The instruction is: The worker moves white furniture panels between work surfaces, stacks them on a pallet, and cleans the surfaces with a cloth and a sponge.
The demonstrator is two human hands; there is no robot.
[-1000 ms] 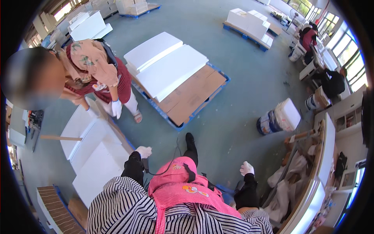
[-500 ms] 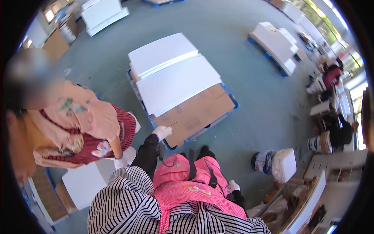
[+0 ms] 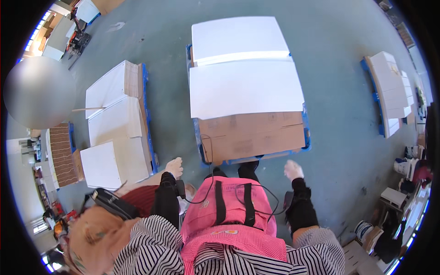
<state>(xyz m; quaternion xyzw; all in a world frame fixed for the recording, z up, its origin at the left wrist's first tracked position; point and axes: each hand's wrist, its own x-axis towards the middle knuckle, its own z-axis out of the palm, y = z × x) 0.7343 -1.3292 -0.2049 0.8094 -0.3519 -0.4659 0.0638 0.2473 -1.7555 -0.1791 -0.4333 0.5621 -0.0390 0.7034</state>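
Observation:
My left hand (image 3: 174, 167), in a pale glove, hangs in the air to the left of the pink apron (image 3: 229, 201). Its fingers are curled and nothing shows in them. My right hand (image 3: 294, 170), also gloved, is raised on the right with its fingers folded in, holding nothing I can see. Ahead of both hands stands a blue pallet (image 3: 308, 137) bearing a brown cardboard sheet (image 3: 252, 135) and two side-by-side stacks of white panels, the nearer stack (image 3: 245, 87) overlapping the cardboard. Neither hand touches the pallet or its load. A thin black cable (image 3: 212, 176) loops across the apron.
Another person (image 3: 98, 233) in a peach head covering is close at my left. Beyond them, stacked white boards (image 3: 114, 123) rest on a blue pallet. A further loaded pallet (image 3: 389, 89) stands far right. An orange and black machine (image 3: 79, 41) is at the far left.
My view has swung left, bringing the pallet straight ahead. My left hand has come away from the cardboard's corner; my right hand has risen. The other person now appears lower and closer beside me.

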